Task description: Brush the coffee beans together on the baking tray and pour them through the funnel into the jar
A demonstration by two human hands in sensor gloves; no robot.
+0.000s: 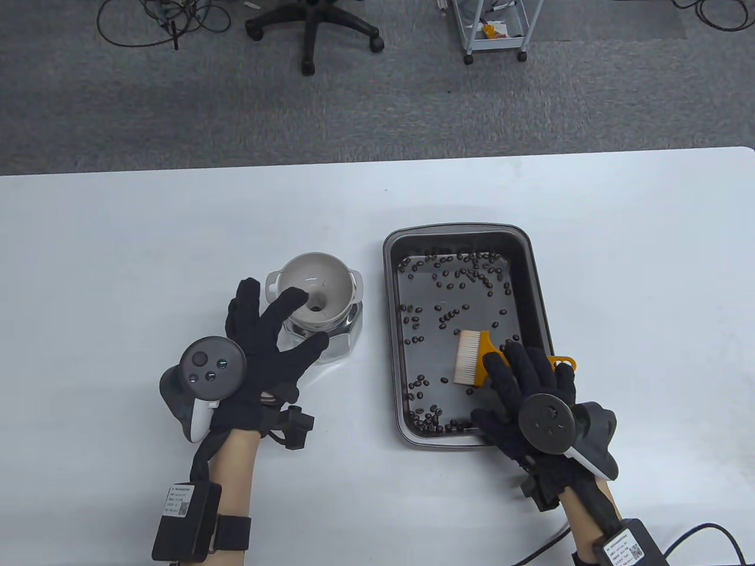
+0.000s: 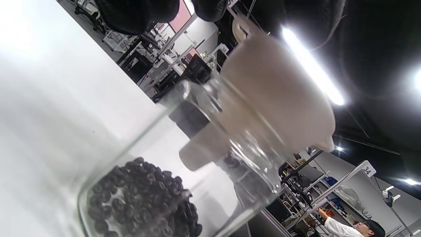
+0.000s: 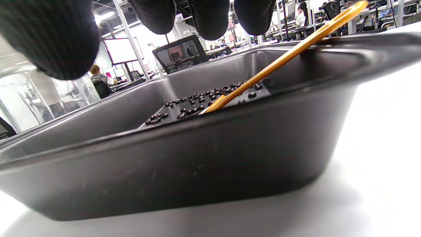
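Taking the baking tray (image 1: 534,277) as our landmark, we start well to its left, where the left hand (image 1: 259,354) reaches over the table (image 1: 118,265) with its fingers spread and straight. The fingertips (image 1: 292,295) lie at the near rim of the funnel (image 1: 315,289) and one finger runs along the side of the glass jar (image 1: 339,342); we see nothing pinched or wrapped. The funnel sits in the mouth of the jar, just left of the tray. In the left wrist view we see a layer of coffee beans in the jar (image 2: 144,197) at its bottom.

Inside the tray, coffee beans (image 1: 454,280) lie scattered, thickest at the far end and along the near edge. The orange brush (image 1: 475,356) lies in the near right part of the tray, bristles pointing left, its handle leaning up on the tray's right rim. The right hand (image 1: 531,395) hovers over that handle at the tray's near right corner, fingers extended; we cannot tell whether it grips the handle.
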